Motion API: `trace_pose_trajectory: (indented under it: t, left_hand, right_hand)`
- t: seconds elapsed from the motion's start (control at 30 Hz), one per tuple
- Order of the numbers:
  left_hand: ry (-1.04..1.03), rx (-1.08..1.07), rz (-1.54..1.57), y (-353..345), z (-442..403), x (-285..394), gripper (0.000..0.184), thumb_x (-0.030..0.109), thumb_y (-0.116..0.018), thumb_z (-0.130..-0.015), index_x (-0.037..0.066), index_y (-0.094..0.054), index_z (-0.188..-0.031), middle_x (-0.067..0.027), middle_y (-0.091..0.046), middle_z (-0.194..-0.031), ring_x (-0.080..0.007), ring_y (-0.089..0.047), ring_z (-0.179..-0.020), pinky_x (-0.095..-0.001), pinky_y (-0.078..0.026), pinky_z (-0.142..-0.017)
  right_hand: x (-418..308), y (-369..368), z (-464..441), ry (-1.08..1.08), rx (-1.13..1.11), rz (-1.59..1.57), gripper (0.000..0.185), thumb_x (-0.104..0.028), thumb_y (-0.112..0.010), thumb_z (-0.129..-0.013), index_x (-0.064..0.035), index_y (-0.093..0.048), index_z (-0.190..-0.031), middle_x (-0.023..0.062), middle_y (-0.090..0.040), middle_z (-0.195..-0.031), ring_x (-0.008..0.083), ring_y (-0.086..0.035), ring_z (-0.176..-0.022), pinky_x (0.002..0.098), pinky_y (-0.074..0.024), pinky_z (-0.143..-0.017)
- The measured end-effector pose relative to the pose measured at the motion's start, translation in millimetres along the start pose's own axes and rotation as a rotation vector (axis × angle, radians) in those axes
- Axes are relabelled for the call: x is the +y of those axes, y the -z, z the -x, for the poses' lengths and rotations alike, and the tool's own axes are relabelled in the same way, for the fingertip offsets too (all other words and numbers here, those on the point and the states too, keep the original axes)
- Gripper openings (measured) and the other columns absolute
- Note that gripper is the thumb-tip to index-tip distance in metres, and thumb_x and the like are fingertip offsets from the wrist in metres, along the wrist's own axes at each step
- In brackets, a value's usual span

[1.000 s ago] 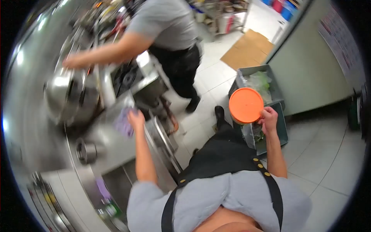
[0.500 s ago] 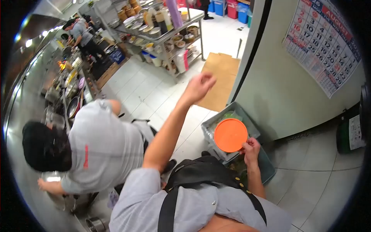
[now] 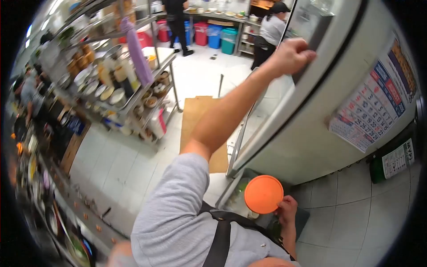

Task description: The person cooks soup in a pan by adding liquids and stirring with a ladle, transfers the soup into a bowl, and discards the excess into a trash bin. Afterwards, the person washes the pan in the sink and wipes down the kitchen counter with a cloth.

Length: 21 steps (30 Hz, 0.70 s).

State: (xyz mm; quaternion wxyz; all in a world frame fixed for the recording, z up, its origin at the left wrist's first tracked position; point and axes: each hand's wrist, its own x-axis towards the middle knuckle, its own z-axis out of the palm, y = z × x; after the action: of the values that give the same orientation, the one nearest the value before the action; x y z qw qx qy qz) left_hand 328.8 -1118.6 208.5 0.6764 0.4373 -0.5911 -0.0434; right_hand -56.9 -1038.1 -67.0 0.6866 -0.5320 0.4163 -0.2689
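The orange lid (image 3: 263,194) is near the foot of the pale cabinet (image 3: 302,138), over a grey crate (image 3: 229,189), edge gripped in the fingers of the right hand (image 3: 288,209). The left hand (image 3: 292,57), fingers curled, is at the cabinet's front edge; whether they grip, I cannot tell. A calendar (image 3: 371,104) hangs on the cabinet.

Bright, glare on floor (image 3: 202,75), fisheye-curved edges, black corners

Calendar (image 3: 367,104): "AUGUST", dates 15, 22, 29.
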Motion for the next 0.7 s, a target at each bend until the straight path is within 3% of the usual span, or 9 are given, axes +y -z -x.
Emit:
trace_pose_trajectory:
  t: [0.07, 0.13, 0.27, 0.4, 0.43, 0.53, 0.57, 0.63, 0.7]
  left_hand:
    - [-0.163, -0.038, -0.046, 3, -6, -16, 0.038, 0.028, -0.072, -0.079, -0.002, -0.050, -0.071, -0.0071, -0.044, -0.058, -0.0145, -0.040, -0.057, -0.0334, -0.036, -0.052]
    - [-0.069, -0.104, 0.136, 8, 0, -9, 0.034, 0.023, -0.072, -0.077, -0.002, -0.050, -0.071, -0.0154, -0.046, -0.057, -0.0196, -0.041, -0.054, -0.0356, -0.037, -0.052]
    - [-0.116, -0.135, 0.323, 5, -2, -18, 0.028, 0.018, -0.070, -0.076, -0.002, -0.051, -0.071, -0.0178, -0.051, -0.060, -0.0243, -0.043, -0.053, -0.0372, -0.038, -0.053]
    - [-0.062, -0.208, 0.206, 34, -1, -10, 0.025, 0.017, -0.071, -0.076, -0.003, -0.056, -0.076, -0.0130, -0.054, -0.063, -0.0174, -0.049, -0.058, -0.0332, -0.041, -0.054]
    - [-0.074, -0.245, 0.284, 50, -3, -18, 0.021, 0.012, -0.068, -0.075, -0.004, -0.054, -0.076, -0.0192, -0.054, -0.067, -0.0301, -0.049, -0.056, -0.0384, -0.041, -0.055]
    - [0.035, -0.302, 0.359, 120, -12, -60, 0.020, 0.016, -0.069, -0.079, 0.001, -0.056, -0.073, 0.0001, -0.051, -0.066, -0.0061, -0.043, -0.061, -0.0269, -0.036, -0.052]
    - [-0.060, -0.255, 0.448, 147, -20, -59, 0.019, 0.019, -0.064, -0.086, 0.004, -0.060, -0.074, 0.0012, -0.055, -0.067, -0.0055, -0.048, -0.061, -0.0240, -0.037, -0.051]
    - [0.178, -0.064, 0.674, 192, -42, -61, 0.034, 0.032, -0.053, -0.095, 0.001, -0.064, -0.089, -0.0031, -0.062, -0.077, -0.0106, -0.057, -0.064, -0.0230, -0.045, -0.054]
    - [0.241, 0.198, 0.546, 219, -52, -61, 0.044, 0.041, -0.048, -0.096, 0.000, -0.062, -0.097, -0.0071, -0.063, -0.086, -0.0140, -0.060, -0.071, -0.0276, -0.050, -0.063]
  right_hand:
    - [5, -32, -10, -0.068, 0.119, 0.009, 0.009, -0.002, -0.061, -0.068, -0.0027, -0.054, -0.074, 0.0099, -0.061, -0.062, 0.0188, -0.056, -0.042, 0.0281, -0.0440, -0.033]
    - [-4, -69, -8, -0.138, 0.264, -0.005, 0.009, -0.002, -0.061, -0.067, -0.0035, -0.054, -0.072, 0.0094, -0.060, -0.061, 0.0191, -0.057, -0.042, 0.0281, -0.0442, -0.033]
    - [-7, -122, 3, -0.141, 0.448, -0.126, 0.007, -0.008, -0.063, -0.071, -0.0062, -0.056, -0.072, 0.0060, -0.059, -0.060, 0.0157, -0.059, -0.048, 0.0284, -0.0443, -0.037]
    - [1, -168, 13, -0.204, 0.622, -0.155, 0.005, -0.003, -0.059, -0.071, -0.0039, -0.055, -0.070, 0.0103, -0.059, -0.059, 0.0185, -0.060, -0.049, 0.0309, -0.0448, -0.038]
    - [6, -177, 9, -0.174, 0.660, -0.184, 0.005, -0.004, -0.060, -0.071, -0.0040, -0.054, -0.070, 0.0100, -0.058, -0.059, 0.0188, -0.058, -0.046, 0.0307, -0.0436, -0.037]
    - [32, -202, 5, -0.117, 0.743, -0.281, 0.007, -0.005, -0.060, -0.070, -0.0040, -0.053, -0.070, 0.0093, -0.056, -0.058, 0.0195, -0.054, -0.042, 0.0304, -0.0411, -0.036]
    - [41, -209, -5, -0.090, 0.758, -0.317, 0.007, -0.005, -0.060, -0.070, -0.0039, -0.053, -0.070, 0.0093, -0.055, -0.058, 0.0197, -0.054, -0.043, 0.0307, -0.0411, -0.036]
    - [62, -219, -32, -0.031, 0.734, -0.416, 0.007, -0.005, -0.060, -0.071, -0.0036, -0.053, -0.071, 0.0092, -0.055, -0.059, 0.0198, -0.054, -0.044, 0.0317, -0.0418, -0.037]
    - [62, -233, -57, -0.010, 0.713, -0.520, 0.007, -0.005, -0.059, -0.073, -0.0032, -0.052, -0.072, 0.0087, -0.054, -0.061, 0.0195, -0.053, -0.046, 0.0328, -0.0432, -0.039]
